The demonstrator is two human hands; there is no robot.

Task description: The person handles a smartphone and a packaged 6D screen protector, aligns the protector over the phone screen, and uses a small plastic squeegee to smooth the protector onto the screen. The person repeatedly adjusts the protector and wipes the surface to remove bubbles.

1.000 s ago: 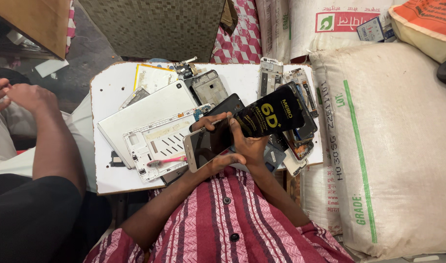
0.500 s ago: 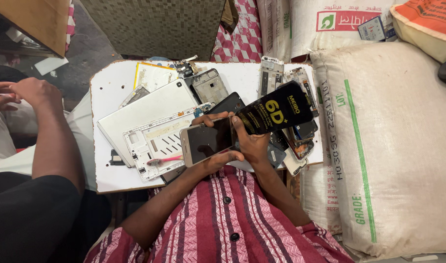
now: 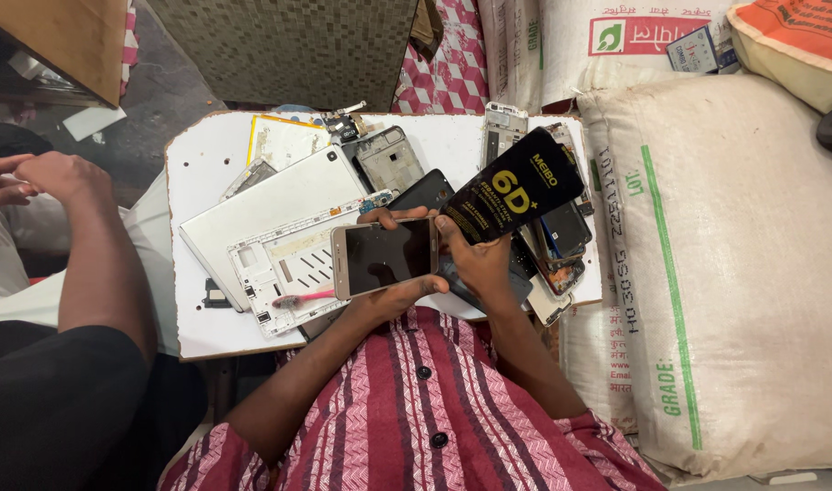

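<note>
My left hand (image 3: 400, 293) cradles a slim, gold-edged phone (image 3: 385, 257) with a glossy dark screen, fingers curled around its edges, above the near edge of the white board (image 3: 198, 173). My right hand (image 3: 471, 259) pinches a flat black packet (image 3: 514, 196) with yellow print, thumb pressed on its lower corner. Bare white plastic frames (image 3: 280, 259) and a pink toothbrush (image 3: 302, 297) lie just beside the phone. A coarse woven sack (image 3: 743, 273) stands on my right.
</note>
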